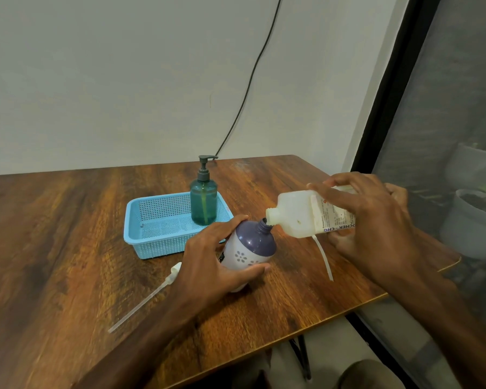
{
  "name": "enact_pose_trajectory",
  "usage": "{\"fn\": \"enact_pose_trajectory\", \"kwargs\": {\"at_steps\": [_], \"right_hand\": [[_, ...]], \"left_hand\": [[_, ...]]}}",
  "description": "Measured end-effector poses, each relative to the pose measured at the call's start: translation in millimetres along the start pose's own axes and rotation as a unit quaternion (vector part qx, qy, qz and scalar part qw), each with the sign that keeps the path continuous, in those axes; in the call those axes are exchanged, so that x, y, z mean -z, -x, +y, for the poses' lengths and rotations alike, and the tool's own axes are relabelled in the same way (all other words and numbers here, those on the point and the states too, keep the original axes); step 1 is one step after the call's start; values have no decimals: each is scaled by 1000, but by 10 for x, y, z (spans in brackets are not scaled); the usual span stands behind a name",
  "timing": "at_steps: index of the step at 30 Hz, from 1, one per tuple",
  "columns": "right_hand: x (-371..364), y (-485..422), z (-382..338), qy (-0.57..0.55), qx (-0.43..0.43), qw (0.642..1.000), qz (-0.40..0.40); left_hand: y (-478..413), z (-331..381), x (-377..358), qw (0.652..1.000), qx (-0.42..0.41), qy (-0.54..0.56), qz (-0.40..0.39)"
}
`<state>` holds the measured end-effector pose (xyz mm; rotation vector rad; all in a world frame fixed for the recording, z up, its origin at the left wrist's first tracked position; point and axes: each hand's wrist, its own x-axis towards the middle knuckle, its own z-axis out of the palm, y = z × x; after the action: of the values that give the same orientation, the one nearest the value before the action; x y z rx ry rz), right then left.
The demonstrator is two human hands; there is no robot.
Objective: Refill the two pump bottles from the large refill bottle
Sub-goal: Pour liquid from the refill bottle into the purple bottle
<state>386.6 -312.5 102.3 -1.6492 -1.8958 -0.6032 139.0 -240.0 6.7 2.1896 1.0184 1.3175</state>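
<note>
wooden table (68, 220) fills lower frame. blue basket (152, 228) at centre holds teal pump bottle (204, 202). right hand (376, 220) clamps tipped refill bottle (298, 217), spout at neck of purple bottle (250, 245) gripped by left hand (211, 265). loose pump (163, 284) lower left.

Wooden table (68, 220) bearing blue basket (152, 234) and pump tube (146, 299).

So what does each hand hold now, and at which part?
The left hand grips the purple pump bottle around its body. The right hand holds the refill bottle around its labelled lower body.
</note>
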Motion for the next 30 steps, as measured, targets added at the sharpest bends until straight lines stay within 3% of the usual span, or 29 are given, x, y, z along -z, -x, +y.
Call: {"fn": "enact_pose_trajectory", "kwargs": {"at_steps": [30], "right_hand": [[61, -36, -60, 17, -17, 999, -31]], "left_hand": [[-1, 3, 13, 1000, -1, -1, -2]]}}
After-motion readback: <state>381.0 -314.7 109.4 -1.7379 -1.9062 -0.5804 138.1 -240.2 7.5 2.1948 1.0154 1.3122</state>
